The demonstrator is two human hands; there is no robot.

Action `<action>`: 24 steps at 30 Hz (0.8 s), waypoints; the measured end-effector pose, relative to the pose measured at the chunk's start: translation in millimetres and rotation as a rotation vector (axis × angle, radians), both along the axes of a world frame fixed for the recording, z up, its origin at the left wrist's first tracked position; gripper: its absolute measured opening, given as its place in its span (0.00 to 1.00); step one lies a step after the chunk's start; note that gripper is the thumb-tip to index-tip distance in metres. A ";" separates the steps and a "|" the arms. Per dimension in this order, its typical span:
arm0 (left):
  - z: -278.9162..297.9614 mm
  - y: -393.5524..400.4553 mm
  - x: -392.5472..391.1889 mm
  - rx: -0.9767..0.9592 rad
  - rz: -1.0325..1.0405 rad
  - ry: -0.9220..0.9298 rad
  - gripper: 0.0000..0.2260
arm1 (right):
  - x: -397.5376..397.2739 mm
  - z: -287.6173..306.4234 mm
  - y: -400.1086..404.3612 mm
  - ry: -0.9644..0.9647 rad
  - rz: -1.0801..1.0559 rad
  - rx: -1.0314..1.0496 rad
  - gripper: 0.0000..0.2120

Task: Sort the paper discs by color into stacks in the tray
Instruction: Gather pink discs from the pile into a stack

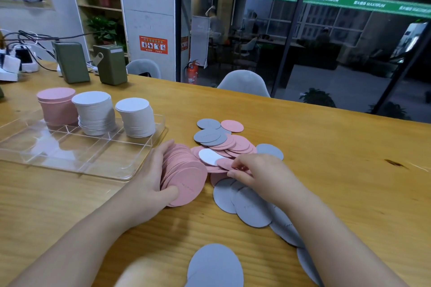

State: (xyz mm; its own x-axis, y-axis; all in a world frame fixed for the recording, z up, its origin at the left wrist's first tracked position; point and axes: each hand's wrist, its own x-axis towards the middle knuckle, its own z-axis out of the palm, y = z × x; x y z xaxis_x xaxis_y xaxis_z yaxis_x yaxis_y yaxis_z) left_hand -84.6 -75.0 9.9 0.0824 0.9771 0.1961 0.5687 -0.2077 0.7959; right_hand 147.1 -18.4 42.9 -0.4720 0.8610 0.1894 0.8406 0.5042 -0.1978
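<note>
My left hand [151,177] grips a thick bundle of pink discs [186,179] held on edge on the table, just right of the clear tray [77,161]. My right hand [258,175] pinches a single pink disc [224,162] at the loose pile of pink, grey and white discs [224,144]. Several grey discs [251,207] lie under and in front of my right wrist. One more grey disc [214,265] lies near the table's front edge. In the tray's back row stand a pink stack [57,105] and two white stacks [93,114] [136,116].
Two olive-green boxes [72,63] [112,65] stand behind the tray, with chargers and cables [21,58] at the far left. Grey chairs [243,82] sit beyond the table's far edge, by a glass wall. The tray's front compartments hold nothing.
</note>
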 end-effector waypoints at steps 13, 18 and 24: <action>-2.8 0.7 -0.7 0.008 0.007 -0.031 0.43 | -8.9 -14.8 6.3 -0.111 -0.105 0.141 0.12; -3.3 0.1 -1.3 0.016 0.002 -0.036 0.41 | 5.5 -15.6 12.1 0.095 -0.025 0.237 0.09; -2.2 0.5 -5.2 0.015 0.021 -0.047 0.44 | 12.6 -7.7 13.2 0.391 0.043 0.264 0.12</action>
